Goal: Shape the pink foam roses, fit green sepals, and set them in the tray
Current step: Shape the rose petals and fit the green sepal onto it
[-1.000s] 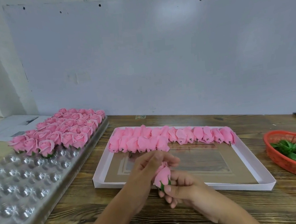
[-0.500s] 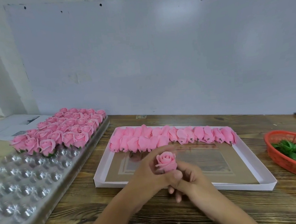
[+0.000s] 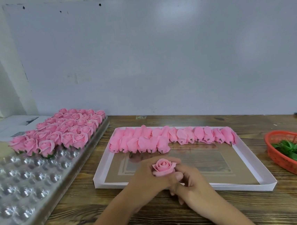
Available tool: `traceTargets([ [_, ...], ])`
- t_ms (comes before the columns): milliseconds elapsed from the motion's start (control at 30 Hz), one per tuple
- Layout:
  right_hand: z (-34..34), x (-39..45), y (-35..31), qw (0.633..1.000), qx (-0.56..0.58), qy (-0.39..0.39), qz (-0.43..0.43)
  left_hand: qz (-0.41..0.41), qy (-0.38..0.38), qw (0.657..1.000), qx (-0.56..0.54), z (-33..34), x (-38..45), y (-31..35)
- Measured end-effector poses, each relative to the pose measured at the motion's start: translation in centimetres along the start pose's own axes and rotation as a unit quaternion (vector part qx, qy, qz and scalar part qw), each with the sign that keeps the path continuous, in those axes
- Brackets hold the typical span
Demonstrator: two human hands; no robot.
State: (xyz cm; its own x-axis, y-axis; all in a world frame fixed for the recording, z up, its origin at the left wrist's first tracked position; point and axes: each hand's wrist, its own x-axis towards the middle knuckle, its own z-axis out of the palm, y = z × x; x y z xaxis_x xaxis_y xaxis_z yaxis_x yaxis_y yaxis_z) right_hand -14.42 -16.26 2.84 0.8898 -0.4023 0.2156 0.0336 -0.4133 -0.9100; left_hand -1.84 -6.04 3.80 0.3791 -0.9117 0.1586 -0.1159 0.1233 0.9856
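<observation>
The pink foam rose sits face-up between both hands, low of centre in the head view, over the near edge of the white shallow box. The left hand curls round its left side, thumb pressed at the base; the right hand holds it from the right with curled fingers — both are closed on the flower. Whether a sepal is fitted under it I cannot tell.

At 12 o'clock from the rose, a row of unshaped pink buds lies along the far side of the box, stems toward the person. At 10 o'clock stands the clear plastic tray, its far half filled with finished roses — the near cells hold nothing. At 3 o'clock, well apart, a red mesh basket holds green sepals. All rest on the wooden counter. Printed papers lie at the far left, behind the tray.
</observation>
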Motion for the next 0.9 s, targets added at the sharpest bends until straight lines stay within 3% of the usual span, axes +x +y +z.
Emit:
traceTargets([
  [133, 0.03, 0.0, -0.04, 1.0, -0.003, 0.015, -0.009, 0.005, -0.012, 1.0, 0.003, -0.17, 0.1, -0.22],
  [367, 0.09, 0.09, -0.08, 0.995, -0.081, 0.036, -0.039, 0.091, 0.078, 0.992, -0.031, -0.26, 0.24, 0.15],
  [667, 0.48, -0.13, -0.13, 0.998, -0.028, 0.049, -0.015, 0.069, 0.045, 0.996, 0.019, 0.07, 0.29, -0.56],
  [900, 0.17, 0.04, 0.12, 0.998, -0.005, 0.062, -0.01, 0.038, -0.033, 0.999, 0.004, -0.21, 0.11, -0.13],
])
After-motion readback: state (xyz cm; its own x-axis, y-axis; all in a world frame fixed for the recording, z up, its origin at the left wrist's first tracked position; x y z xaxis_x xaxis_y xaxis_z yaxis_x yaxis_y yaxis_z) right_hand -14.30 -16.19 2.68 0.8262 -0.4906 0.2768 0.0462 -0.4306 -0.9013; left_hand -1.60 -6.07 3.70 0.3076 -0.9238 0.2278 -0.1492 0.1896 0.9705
